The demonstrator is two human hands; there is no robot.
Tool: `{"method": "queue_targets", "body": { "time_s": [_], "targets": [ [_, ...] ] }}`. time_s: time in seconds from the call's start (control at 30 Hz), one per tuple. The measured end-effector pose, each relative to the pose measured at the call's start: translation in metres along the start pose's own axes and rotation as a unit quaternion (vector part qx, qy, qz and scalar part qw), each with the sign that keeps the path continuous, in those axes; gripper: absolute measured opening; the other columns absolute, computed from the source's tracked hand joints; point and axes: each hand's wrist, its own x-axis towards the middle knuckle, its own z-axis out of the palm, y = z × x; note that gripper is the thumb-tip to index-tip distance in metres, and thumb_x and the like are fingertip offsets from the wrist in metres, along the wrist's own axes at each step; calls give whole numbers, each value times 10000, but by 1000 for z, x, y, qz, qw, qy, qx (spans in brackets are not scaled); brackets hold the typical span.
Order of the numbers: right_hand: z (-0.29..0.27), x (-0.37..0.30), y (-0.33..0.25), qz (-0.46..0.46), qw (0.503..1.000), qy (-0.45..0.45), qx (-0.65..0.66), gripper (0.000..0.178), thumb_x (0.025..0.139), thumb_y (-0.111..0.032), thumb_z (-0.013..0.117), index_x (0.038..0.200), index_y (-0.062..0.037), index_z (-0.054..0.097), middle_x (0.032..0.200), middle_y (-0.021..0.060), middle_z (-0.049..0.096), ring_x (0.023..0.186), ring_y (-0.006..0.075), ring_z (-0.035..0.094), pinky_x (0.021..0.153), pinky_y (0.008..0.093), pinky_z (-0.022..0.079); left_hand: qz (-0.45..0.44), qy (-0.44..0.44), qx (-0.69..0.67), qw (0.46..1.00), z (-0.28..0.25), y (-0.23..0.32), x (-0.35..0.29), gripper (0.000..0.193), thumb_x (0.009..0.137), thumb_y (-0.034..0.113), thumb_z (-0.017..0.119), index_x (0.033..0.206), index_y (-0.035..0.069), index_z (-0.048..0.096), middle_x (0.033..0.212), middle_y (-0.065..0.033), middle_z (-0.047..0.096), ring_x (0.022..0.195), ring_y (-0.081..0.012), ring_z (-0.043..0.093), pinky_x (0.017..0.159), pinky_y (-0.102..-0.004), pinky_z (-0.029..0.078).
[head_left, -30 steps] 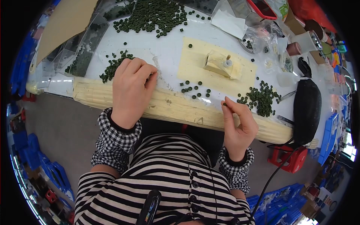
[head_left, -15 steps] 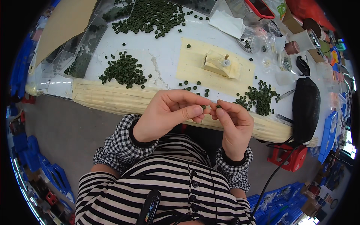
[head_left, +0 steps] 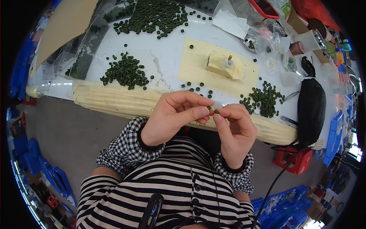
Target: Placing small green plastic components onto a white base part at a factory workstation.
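Both hands meet just above the table's taped front edge (head_left: 110, 100), fingertips nearly touching. Between thumb and forefinger, my left hand (head_left: 171, 116) pinches a small dark green round piece (head_left: 209, 108). A second small green piece (head_left: 216, 112) is held in the pinch of my right hand (head_left: 238, 131). Fingers cover most of both pieces. Several loose green pieces (head_left: 201, 84) lie on the table just beyond the fingertips. Right of my right hand is a small heap of such pieces (head_left: 267, 100); a larger heap (head_left: 125, 72) lies to the left.
Beyond the hands, a tape-wrapped block (head_left: 223, 68) with an upright peg sits on a yellow sheet (head_left: 190, 66). The biggest green heap (head_left: 156, 17) lies at the back, near clear trays (head_left: 85, 53). A black pouch (head_left: 312, 110) and tweezers (head_left: 291, 96) are at right.
My right hand has shifted slightly left and its fingertips have turned, bringing its piece closer to the one in my left hand. My left hand has barely moved.
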Motion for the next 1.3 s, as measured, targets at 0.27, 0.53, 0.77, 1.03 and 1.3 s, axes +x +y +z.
{"method": "queue_targets", "body": {
  "time_s": [0.27, 0.53, 0.77, 1.03, 1.3],
  "targets": [
    [4, 1, 2, -55, 994, 25, -87, 158, 736, 75, 718, 876, 16, 677, 842, 88, 635, 769, 159, 594, 688, 251, 461, 15, 17, 31, 999, 4, -1, -1, 195, 869, -44, 620, 1063, -29, 639, 956, -109, 678, 870, -140, 660, 797, -252, 550],
    [7, 1, 1, -57, 994, 28, -88, 161, 735, 77, 716, 882, 19, 685, 841, 92, 638, 766, 160, 596, 680, 248, 461, 41, 21, 14, 999, 3, -5, -1, 200, 847, -49, 652, 1046, -35, 654, 973, -104, 683, 887, -120, 652, 801, -225, 538],
    [6, 1, 3, -43, 996, 23, -75, 152, 748, 74, 707, 891, 30, 682, 848, 95, 636, 769, 161, 596, 687, 246, 464, 59, 44, 46, 996, 6, -3, -2, 183, 835, -70, 653, 1017, -46, 661, 971, -109, 677, 898, -128, 656, 796, -223, 547],
    [3, -2, -6, 61, 998, -11, -13, 154, 817, 68, 652, 965, 39, 681, 906, 97, 633, 821, 146, 590, 739, 241, 471, 245, 42, 305, 919, 2, -3, 0, 182, 793, -95, 678, 963, -30, 691, 946, -121, 675, 861, -153, 660, 750, -247, 541],
    [2, -6, -3, 37, 999, -27, -14, 219, 827, 72, 644, 1038, 30, 686, 904, 102, 637, 825, 147, 591, 748, 234, 465, 211, 55, 228, 949, 4, -6, 1, 171, 816, -80, 662, 978, -31, 689, 953, -111, 676, 871, -149, 660, 768, -240, 541]
  ]
}}
